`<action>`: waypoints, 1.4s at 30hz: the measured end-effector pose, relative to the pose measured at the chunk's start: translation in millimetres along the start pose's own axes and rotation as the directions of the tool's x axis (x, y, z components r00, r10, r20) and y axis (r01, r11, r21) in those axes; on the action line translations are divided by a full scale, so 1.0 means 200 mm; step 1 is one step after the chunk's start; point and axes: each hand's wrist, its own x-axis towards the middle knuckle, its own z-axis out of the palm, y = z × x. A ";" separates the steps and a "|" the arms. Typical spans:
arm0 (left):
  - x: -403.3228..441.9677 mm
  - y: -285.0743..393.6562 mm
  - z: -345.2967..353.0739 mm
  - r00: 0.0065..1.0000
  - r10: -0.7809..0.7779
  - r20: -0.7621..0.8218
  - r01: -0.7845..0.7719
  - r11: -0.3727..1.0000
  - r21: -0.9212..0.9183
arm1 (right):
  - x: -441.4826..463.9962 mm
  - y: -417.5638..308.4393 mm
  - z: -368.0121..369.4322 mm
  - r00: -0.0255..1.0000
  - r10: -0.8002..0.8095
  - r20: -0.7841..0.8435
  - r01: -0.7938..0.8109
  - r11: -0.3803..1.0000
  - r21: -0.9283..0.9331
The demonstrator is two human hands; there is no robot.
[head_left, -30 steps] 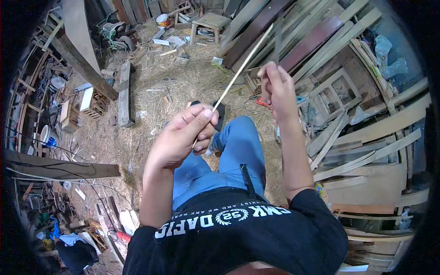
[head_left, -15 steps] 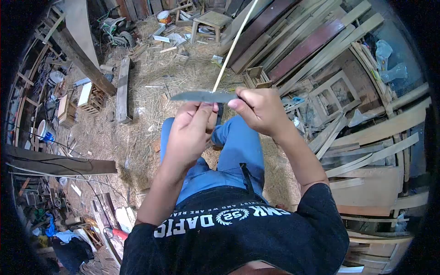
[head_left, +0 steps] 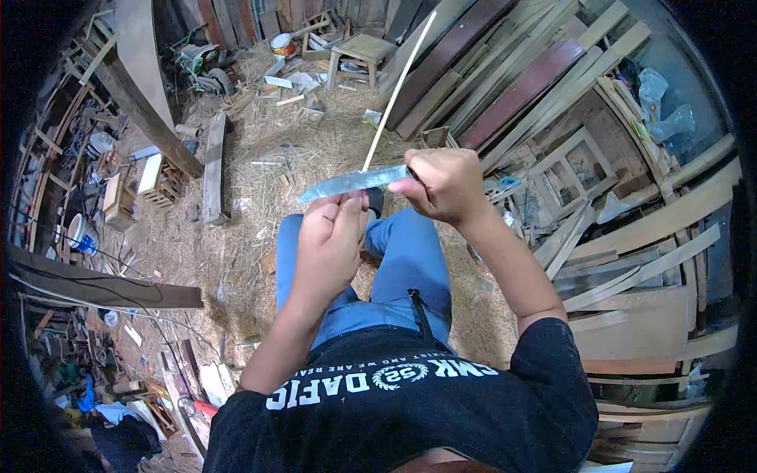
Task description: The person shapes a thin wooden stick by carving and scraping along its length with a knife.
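In my right hand [head_left: 446, 183] is the dark handle of a knife [head_left: 347, 184], the fist closed round it. Its broad blade points left and lies across a long, thin, pale wooden stick [head_left: 394, 93]. The fingers of my left hand [head_left: 331, 240] pinch the near end of that stick, just below the blade; the end itself is hidden by the fingers. From there the stick slants away, up and to the right. Both hands are above my knees.
Straw and shavings cover the floor [head_left: 260, 173]. Long boards [head_left: 520, 94] lean at the upper right, with more planks at the right. A wooden stool [head_left: 361, 52] stands at the back. On the left are a post [head_left: 150, 118], crates [head_left: 160, 180] and a white bucket [head_left: 81, 232].
My right hand and the knife have tilted, so the blade's tip is lower and its flat catches more light. The left hand has sunk slightly, still pinching the stick.
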 end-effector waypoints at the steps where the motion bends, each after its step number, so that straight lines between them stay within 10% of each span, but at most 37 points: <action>1: 0.00 0.00 0.00 1.000 -0.023 -0.013 0.023 1.000 -0.008 | 0.00 0.01 0.01 1.000 0.005 -0.008 -0.005 0.999 -0.044; 11: 0.06 -0.05 0.00 0.989 -0.146 -0.035 0.144 0.989 -0.041 | -0.08 0.20 0.14 0.977 0.214 0.017 -0.204 0.952 -0.230; 15: -0.06 -0.13 -0.04 0.990 -0.121 0.068 0.121 0.993 0.002 | -0.14 0.63 -0.02 0.594 0.805 0.016 -0.777 0.578 -0.250; 26: -0.01 -0.22 -0.16 0.984 -0.165 0.072 0.171 0.982 -0.075 | -0.24 0.13 0.00 0.643 0.746 0.174 -0.757 0.654 -0.004; 32: -0.01 -0.14 -0.14 0.957 -0.261 0.124 0.280 0.944 -0.177 | -0.19 -0.06 0.11 0.899 0.367 0.238 -0.391 0.919 0.059; 42: -0.05 -0.07 -0.14 0.915 -0.361 0.179 0.399 0.872 -0.285 | -0.10 -0.14 0.08 0.983 0.062 0.174 -0.080 0.992 0.098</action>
